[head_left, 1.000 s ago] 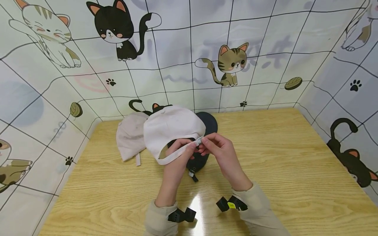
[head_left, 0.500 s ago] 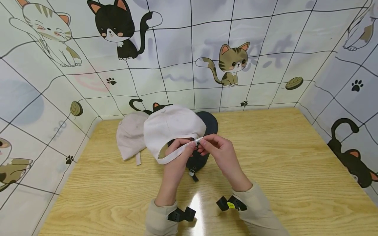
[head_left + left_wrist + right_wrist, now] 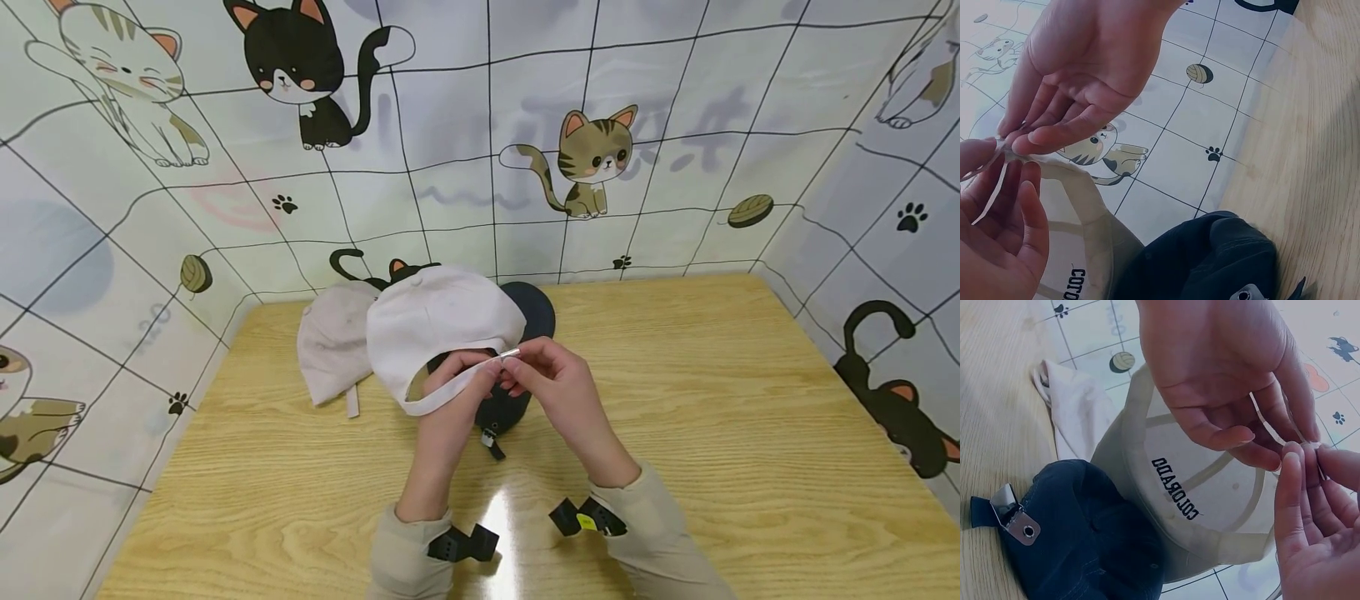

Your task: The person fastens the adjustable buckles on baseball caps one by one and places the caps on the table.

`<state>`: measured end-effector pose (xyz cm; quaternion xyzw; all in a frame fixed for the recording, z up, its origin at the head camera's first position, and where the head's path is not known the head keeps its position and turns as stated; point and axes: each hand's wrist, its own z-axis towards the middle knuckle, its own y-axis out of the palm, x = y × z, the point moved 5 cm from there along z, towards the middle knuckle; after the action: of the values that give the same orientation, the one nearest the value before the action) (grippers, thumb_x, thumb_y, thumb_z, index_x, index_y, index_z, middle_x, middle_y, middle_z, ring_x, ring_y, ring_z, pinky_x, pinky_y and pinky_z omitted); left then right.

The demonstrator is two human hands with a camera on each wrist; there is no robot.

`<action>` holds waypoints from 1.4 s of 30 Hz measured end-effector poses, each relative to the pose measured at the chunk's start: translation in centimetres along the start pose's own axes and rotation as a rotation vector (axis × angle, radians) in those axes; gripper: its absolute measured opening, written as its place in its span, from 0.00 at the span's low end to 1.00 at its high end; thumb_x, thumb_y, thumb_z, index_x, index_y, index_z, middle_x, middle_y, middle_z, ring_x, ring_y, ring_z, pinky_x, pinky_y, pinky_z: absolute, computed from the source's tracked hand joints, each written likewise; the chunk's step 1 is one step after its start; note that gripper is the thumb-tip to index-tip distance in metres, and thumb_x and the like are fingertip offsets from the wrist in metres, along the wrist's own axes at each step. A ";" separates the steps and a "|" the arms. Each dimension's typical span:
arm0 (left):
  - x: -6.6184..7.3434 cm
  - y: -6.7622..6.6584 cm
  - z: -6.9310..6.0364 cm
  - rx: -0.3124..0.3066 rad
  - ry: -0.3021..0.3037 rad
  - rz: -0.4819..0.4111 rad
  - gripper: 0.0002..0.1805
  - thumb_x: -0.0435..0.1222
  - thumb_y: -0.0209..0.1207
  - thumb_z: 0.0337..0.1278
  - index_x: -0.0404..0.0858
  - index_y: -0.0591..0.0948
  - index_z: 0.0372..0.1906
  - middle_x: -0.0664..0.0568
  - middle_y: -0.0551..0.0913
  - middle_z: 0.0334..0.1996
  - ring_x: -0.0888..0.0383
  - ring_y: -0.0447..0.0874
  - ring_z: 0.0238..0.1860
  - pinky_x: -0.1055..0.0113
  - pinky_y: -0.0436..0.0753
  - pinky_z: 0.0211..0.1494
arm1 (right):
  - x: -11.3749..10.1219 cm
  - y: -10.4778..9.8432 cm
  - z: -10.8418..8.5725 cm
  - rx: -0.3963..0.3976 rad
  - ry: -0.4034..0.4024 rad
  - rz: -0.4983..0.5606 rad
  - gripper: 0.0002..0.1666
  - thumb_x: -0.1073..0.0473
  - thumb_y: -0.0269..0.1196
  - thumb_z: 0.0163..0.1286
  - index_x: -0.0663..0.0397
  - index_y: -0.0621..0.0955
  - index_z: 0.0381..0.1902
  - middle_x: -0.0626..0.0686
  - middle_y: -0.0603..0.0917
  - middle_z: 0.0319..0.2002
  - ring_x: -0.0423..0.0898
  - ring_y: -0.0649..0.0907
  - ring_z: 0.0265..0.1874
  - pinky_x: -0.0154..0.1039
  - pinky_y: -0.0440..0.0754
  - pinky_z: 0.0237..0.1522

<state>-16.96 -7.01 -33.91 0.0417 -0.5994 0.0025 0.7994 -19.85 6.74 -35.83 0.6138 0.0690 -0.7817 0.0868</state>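
A white baseball cap (image 3: 442, 317) is held tilted with its back opening toward me, and COLORADO is printed inside. My left hand (image 3: 450, 417) reaches through that opening and pinches the end of the cap's back strap (image 3: 442, 397). At the strap's end, my right hand (image 3: 558, 383) pinches the small metal buckle (image 3: 510, 353) between thumb and fingers. Both sets of fingertips nearly meet there, as the left wrist view shows around the strap (image 3: 994, 190). In the right wrist view the fingers largely cover the buckle.
A navy cap (image 3: 1085, 531) with a metal clasp (image 3: 1024, 529) lies behind and below the white one. To the left sits a pale pink cap (image 3: 333, 346), its strap hanging down. All rest on a wooden table (image 3: 675, 400) against a cat-printed wall (image 3: 450, 125).
The metal buckle has turned slightly between the fingers and now appears narrower, almost edge-on. Both hands and the white cap stay nearly in place.
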 end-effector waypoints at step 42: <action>-2.1 -0.8 0.4 0.021 -0.010 -0.189 0.10 0.35 0.61 0.50 0.31 0.77 0.34 0.43 0.79 0.41 0.48 0.75 0.37 0.60 0.77 0.39 | 3.0 1.9 0.2 -0.264 0.206 0.850 0.10 0.61 0.49 0.69 0.55 0.78 0.37 0.49 0.77 0.27 0.41 0.76 0.26 0.30 0.75 0.28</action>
<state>-17.91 -7.69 -35.82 0.1064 -0.5968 -0.0672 0.7925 -20.31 4.72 -38.74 0.6459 -0.0818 -0.5959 0.4701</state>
